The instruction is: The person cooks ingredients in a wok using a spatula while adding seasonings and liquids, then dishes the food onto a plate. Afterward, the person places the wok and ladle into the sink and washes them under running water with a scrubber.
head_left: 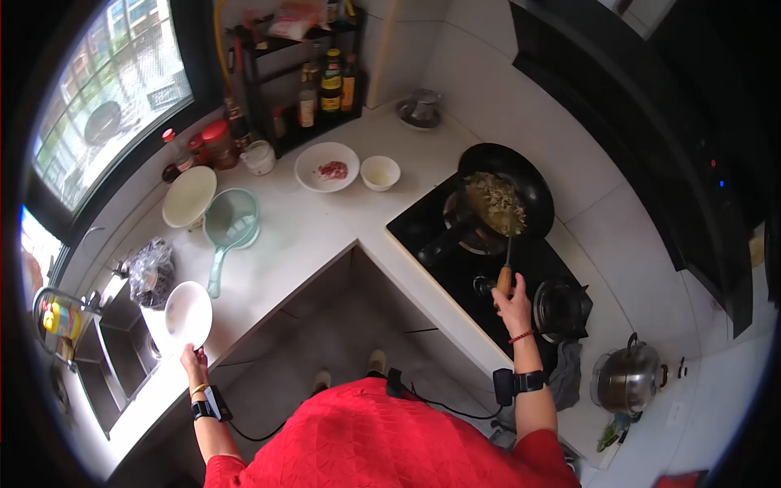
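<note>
My left hand (194, 359) grips the lower rim of a white bowl (188, 315), held tilted near the sink's edge. On the right, my right hand (513, 305) is closed round the wooden handle of a spatula (504, 281). The spatula's metal end reaches into the chopped food (495, 202) in a black wok (537, 195), which sits on the back burner of the black stove (431, 213).
A green ladle-like scoop (233, 224), a cream bowl (189, 198), a bowl with red meat (327, 167) and a small bowl (380, 173) stand on the counter. A sink (122, 350) lies left, a steel pot (628, 376) right, a bottle rack (313, 81) behind.
</note>
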Motion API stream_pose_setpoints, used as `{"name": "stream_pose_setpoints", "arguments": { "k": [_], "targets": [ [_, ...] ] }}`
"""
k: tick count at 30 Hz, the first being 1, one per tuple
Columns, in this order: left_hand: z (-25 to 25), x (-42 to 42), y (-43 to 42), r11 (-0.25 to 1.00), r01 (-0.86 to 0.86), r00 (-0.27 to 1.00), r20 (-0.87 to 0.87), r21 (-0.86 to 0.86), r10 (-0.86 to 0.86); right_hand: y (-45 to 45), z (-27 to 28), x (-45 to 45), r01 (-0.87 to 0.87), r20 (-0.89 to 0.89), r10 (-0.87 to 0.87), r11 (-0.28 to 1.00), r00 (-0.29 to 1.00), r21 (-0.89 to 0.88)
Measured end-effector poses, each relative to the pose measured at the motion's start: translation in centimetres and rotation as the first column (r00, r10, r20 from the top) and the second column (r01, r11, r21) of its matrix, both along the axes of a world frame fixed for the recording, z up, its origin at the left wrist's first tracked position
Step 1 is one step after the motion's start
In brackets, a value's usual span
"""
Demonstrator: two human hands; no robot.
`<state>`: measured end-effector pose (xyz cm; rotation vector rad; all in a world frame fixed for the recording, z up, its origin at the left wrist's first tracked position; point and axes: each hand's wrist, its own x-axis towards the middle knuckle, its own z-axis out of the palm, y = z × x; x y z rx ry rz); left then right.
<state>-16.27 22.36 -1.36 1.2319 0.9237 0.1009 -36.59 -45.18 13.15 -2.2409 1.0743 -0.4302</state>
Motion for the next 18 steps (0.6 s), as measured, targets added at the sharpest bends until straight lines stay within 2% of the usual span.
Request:
{"name": "stream_pose_setpoints", "arguments": {
  "k": [1,3,4,7,9,10,11,13,14,15,17,18],
  "targets": [
    [-1.5,0.2,0.7,1.000,-0.006,1.000,0.020,-0.017,0.007,1.6,3.2,1.1,0.044,-0.021,-0.040,0.978,0.999,0.204],
    [-2.0,0.5,0.7,0.998,-0.022,0.999,0.032,-0.051,0.023,0.2,2.1,1.3,0.063,0.018,-0.075,0.934,0.997,0.352],
    [-2.4,0.9,0.8,0.997,-0.043,0.999,0.021,-0.068,0.044,-0.4,2.0,0.9,0.079,0.058,-0.108,0.923,0.992,0.377],
    [-4.2,2.2,2.1,0.987,-0.087,0.996,-0.014,-0.133,0.085,-2.8,2.6,-0.8,0.063,0.282,-0.286,0.796,0.916,0.602],
    [-5.3,2.5,2.5,0.970,-0.148,0.989,-0.055,-0.193,0.140,-3.2,6.1,-1.3,0.078,0.304,-0.353,0.756,0.885,0.651],
    [-5.7,2.0,2.3,0.984,-0.093,0.995,0.012,-0.153,0.096,-3.8,6.7,-2.2,0.029,0.320,-0.313,0.754,0.894,0.656],
    [-4.9,1.8,1.6,0.989,-0.103,0.994,-0.034,-0.107,0.100,-4.1,7.2,-3.3,-0.021,0.339,-0.274,0.750,0.900,0.661],
    [0.6,0.4,-3.2,0.993,-0.117,0.985,-0.127,-0.018,0.114,-3.1,9.5,-4.6,-0.041,0.346,-0.277,0.725,0.897,0.687],
    [1.8,-0.5,-4.6,0.985,-0.079,0.987,-0.123,0.154,0.098,-2.6,10.6,-5.4,-0.050,0.348,-0.280,0.711,0.895,0.701],
    [1.9,-0.7,-5.1,0.950,0.001,0.995,-0.096,0.311,0.030,-2.2,11.3,-6.5,-0.046,0.305,-0.284,0.659,0.909,0.751],
    [2.9,-0.9,-6.6,0.786,0.136,0.991,-0.073,0.603,-0.115,-1.5,13.3,-7.7,-0.094,0.271,-0.316,0.479,0.909,0.873],
    [2.9,-0.3,-8.9,0.831,0.118,0.986,0.032,0.543,-0.161,-1.2,13.7,-8.0,-0.119,0.266,-0.300,0.430,0.916,0.895]
  ]
}}
